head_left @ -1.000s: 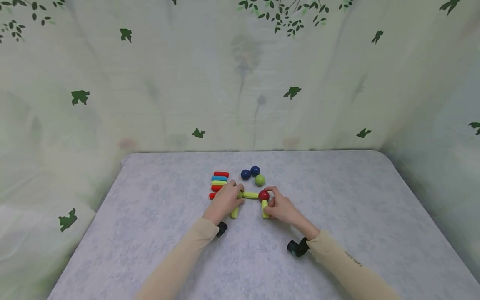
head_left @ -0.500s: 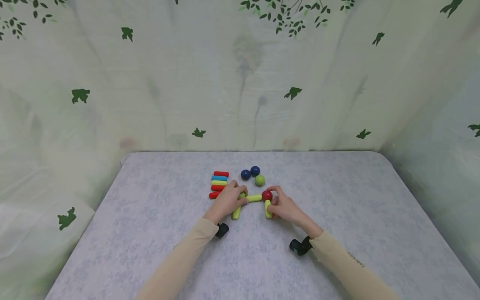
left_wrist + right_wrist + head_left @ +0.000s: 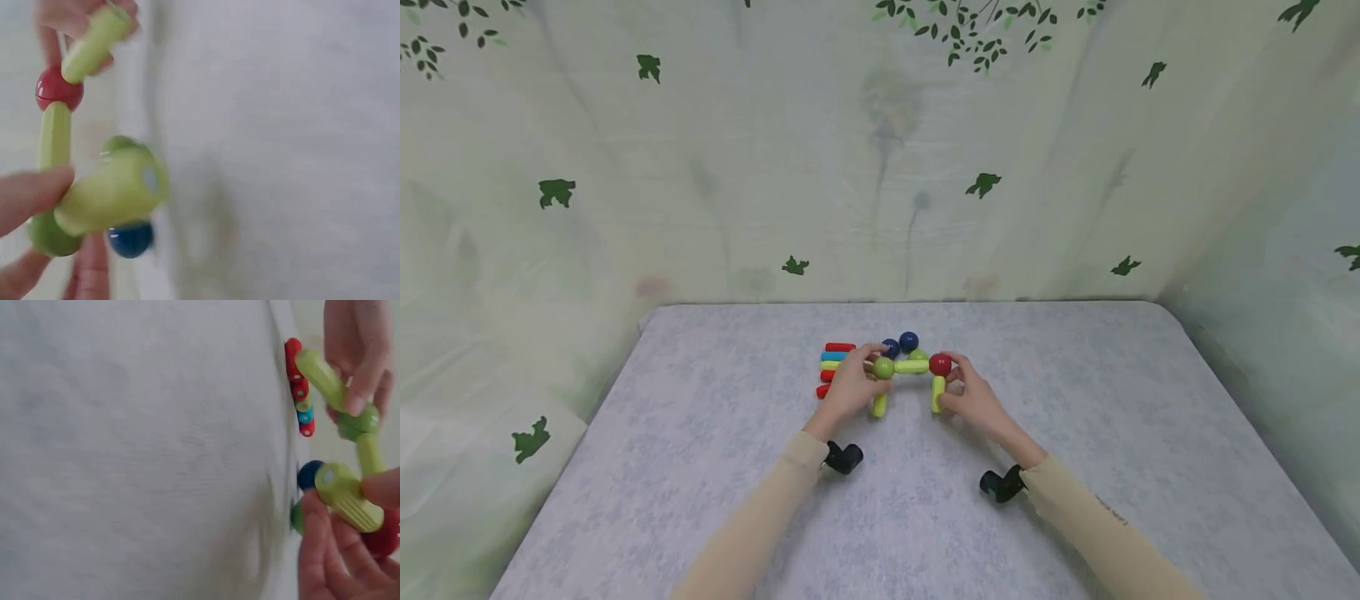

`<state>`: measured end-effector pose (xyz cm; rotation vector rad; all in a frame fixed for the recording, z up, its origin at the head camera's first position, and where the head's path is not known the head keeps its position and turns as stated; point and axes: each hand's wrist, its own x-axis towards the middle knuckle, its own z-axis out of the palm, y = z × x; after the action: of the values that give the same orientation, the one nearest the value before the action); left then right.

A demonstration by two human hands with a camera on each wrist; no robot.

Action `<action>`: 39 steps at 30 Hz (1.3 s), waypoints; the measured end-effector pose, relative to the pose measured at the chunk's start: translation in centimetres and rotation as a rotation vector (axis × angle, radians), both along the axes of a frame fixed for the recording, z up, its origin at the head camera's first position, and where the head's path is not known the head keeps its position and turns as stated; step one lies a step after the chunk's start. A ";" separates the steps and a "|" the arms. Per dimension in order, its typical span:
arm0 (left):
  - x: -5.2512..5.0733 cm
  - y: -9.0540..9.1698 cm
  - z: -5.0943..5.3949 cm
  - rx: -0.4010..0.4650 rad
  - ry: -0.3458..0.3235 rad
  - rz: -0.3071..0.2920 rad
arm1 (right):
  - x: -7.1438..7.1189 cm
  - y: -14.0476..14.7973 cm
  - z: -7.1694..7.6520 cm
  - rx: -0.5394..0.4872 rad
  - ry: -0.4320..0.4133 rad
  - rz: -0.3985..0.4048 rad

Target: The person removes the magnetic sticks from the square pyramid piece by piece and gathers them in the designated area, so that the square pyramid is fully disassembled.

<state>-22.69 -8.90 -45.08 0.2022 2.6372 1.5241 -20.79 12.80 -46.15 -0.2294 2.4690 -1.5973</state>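
A green ball (image 3: pixel 883 367) and a red ball (image 3: pixel 940 364) are joined by a yellow-green rod (image 3: pixel 912 367). From each ball another yellow-green rod sticks out: one below the green ball (image 3: pixel 879 406), one below the red ball (image 3: pixel 937 394). My left hand (image 3: pixel 850 385) grips the green ball, its thumb (image 3: pixel 37 194) close to the rod joint in the left wrist view. On the other side my right hand (image 3: pixel 976 402) holds the red ball, with its thumb (image 3: pixel 384 487) at that ball's rod. The joined piece appears raised off the table.
Behind the hands lie two dark blue balls (image 3: pixel 908 342) and a loose green ball (image 3: pixel 918 357), partly covered by the piece. Several red, blue and yellow-green rods (image 3: pixel 839 347) lie in a row left of them, partly behind my left hand. A leaf-patterned curtain (image 3: pixel 722 192) surrounds the table (image 3: pixel 1075 375).
Both hands have brought the joined balls and rods up and away from me, slightly to the right overall. The green ball, earlier mostly covered by left fingers, now shows fully.
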 end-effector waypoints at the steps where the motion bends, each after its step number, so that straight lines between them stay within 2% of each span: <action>1: -0.4 0.0 0.6 0.081 0.015 0.036 | -0.5 -0.1 0.3 -0.005 0.060 -0.007; 3: -1.4 0.3 1.6 0.211 0.085 0.084 | -1.5 -0.4 0.8 -0.001 0.190 -0.038; 5: -2.5 0.7 2.2 0.301 0.183 0.092 | -2.4 -0.7 1.2 0.012 0.328 -0.076; 7: -3.6 1.0 2.3 0.342 0.268 0.075 | -3.2 -1.0 1.4 0.033 0.424 -0.122; 9: -4.6 1.2 1.8 0.349 0.313 0.050 | -3.6 -1.4 1.2 0.060 0.478 -0.160; 12: -5.6 1.6 0.5 0.375 0.314 0.026 | -3.8 -1.4 0.7 0.104 0.510 -0.184; 15: -6.1 1.7 -0.5 0.409 0.295 0.004 | -4.1 -1.4 0.2 0.127 0.523 -0.188; 17: -6.1 1.6 -0.7 0.416 0.296 0.001 | -4.3 -1.6 0.0 0.126 0.527 -0.185; 20: -5.7 0.9 -0.6 0.401 0.294 0.029 | -4.8 -2.2 -0.3 0.109 0.525 -0.163; 23: -5.2 0.2 -0.4 0.357 0.251 0.083 | -5.3 -2.7 -0.6 0.096 0.510 -0.140; 26: -5.0 -0.3 -0.6 0.210 0.181 0.115 | -5.5 -2.9 -0.8 0.102 0.482 -0.127; 29: -4.5 -0.5 -0.7 0.037 0.135 0.107 | -5.2 -2.8 -0.5 0.110 0.440 -0.104; 31: -3.8 -0.6 -0.4 -0.010 0.096 0.090 | -4.7 -2.5 0.0 0.104 0.396 -0.081; 34: -2.2 -0.6 0.3 -0.042 0.003 0.051 | -3.6 -1.5 0.9 0.112 0.265 -0.037; 37: -0.4 -0.8 0.4 -0.087 -0.095 -0.015 | -2.3 -0.4 1.6 0.146 0.072 0.039; 39: 0.8 -0.9 0.3 -0.118 -0.126 -0.058 | -1.6 0.3 1.6 0.161 -0.062 0.103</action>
<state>-21.86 -9.81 -44.73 0.1660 2.5883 1.3131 -22.41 13.07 -44.55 -0.2738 2.4796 -1.3370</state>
